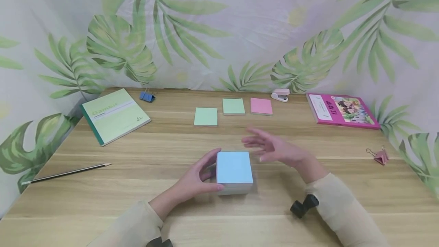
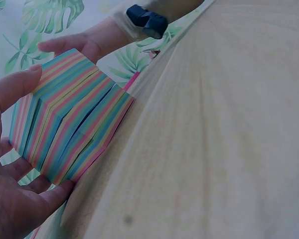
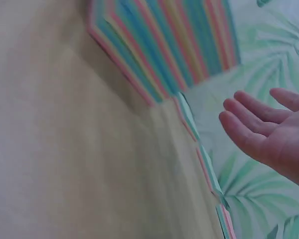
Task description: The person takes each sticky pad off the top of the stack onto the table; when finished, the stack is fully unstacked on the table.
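A thick stack of sticky notes [image 1: 234, 167] with a blue top sheet stands on the wooden table in front of me. Its sides show many coloured stripes in the left wrist view, with thin gaps between some layers. My left hand [image 1: 193, 181] grips the stack from the left, thumb at the near corner and fingers round the far side. To the right of the stack, my right hand [image 1: 278, 149] hovers with its fingers extended and apart, holding nothing. In the right wrist view, that hand's palm [image 3: 284, 137] faces the striped stack across a gap.
Behind the stack lie two green note pads [image 1: 205, 116] and a pink pad [image 1: 261, 106], near a pink-white stapler [image 1: 281, 94]. Left are a green notebook [image 1: 116, 115], a blue binder clip [image 1: 147, 97] and a pencil [image 1: 68, 173]; right, a pink book [image 1: 356, 109] and pink binder clip [image 1: 381, 157].
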Demonstrator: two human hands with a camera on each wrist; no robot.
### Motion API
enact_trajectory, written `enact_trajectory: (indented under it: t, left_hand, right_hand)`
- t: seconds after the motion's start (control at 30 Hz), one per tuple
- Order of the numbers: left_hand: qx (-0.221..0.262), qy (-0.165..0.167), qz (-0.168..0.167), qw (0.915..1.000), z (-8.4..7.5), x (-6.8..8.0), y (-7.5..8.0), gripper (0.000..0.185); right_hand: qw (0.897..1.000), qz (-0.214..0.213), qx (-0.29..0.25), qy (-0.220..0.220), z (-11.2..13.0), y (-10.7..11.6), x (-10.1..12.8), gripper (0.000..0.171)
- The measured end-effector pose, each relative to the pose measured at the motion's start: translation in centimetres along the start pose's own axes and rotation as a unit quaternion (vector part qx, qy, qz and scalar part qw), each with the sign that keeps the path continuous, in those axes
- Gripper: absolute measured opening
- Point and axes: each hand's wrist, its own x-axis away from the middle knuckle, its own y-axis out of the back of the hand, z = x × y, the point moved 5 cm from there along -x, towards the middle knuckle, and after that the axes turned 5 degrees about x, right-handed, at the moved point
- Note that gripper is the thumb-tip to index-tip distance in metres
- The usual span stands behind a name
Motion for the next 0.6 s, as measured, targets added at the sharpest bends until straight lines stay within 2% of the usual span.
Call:
enact_trajectory:
  t: [0.1, 0.27, 0.47, 0.6]
  left_hand:
    - [-0.005, 0.001, -0.002, 1.0, 0.1, 0.0, 0.0, 0.084]
    - [-0.011, 0.003, -0.003, 0.9999, 0.1, 0.0, 0.0, 0.084]
    - [-0.006, 0.0, 0.0, 1.0, -0.1, 0.0, -0.1, 0.084]
    - [-0.003, 0.003, 0.001, 1.0, 0.0, 0.0, 0.0, 0.082]
  right_hand:
    - [0.998, 0.02, 0.059, -0.021, -0.6, -1.9, 0.1, 0.09]
    - [0.99, -0.002, 0.131, -0.048, -1.5, -3.5, 0.4, 0.094]
    - [0.985, -0.057, 0.152, -0.055, -1.6, -3.8, 1.0, 0.087]
    - [0.986, -0.073, 0.145, -0.047, -1.6, -3.6, 1.4, 0.08]
